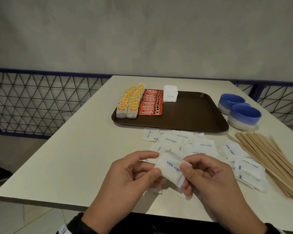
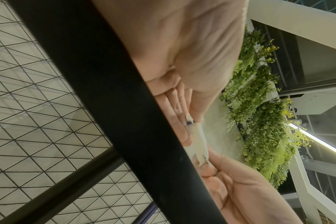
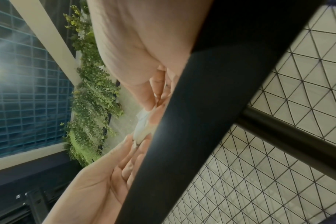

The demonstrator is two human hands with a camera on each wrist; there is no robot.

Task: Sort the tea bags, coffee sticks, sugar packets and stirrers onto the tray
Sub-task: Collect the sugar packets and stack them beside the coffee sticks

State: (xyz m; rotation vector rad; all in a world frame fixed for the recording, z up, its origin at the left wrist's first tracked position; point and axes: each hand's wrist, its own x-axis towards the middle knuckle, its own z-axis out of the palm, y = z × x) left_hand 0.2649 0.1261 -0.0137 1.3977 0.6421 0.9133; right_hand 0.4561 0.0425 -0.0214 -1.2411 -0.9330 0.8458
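- Sugar step was in hand, I'd say: tea bags (image 1: 128, 102) and coffee sticks (image 1: 150, 103) already sat in rows at the tray's (image 1: 193, 115) left end, with one small sugar stack (image 1: 170, 93) beside them.
- Both hands gripped a little bundle of sugar packets (image 1: 171, 168) just above the surface (image 1: 57, 149): left hand (image 1: 134, 173) pinching one end, right hand (image 1: 208, 174) pinching the other, probably squaring it up.
- Next move looked like carrying the bundle to the tray next to that stack, kept flat so it wouldn't fan out.
- Counts, roughly: two rows of tea bags, about eight coffee sticks, a dozen or so loose packets (image 1: 205, 146), though overlaps make that a guess.
- Stirrers (image 1: 269, 161): one untouched heap on the right, too many to count. Two blue bowls (image 1: 238, 111).
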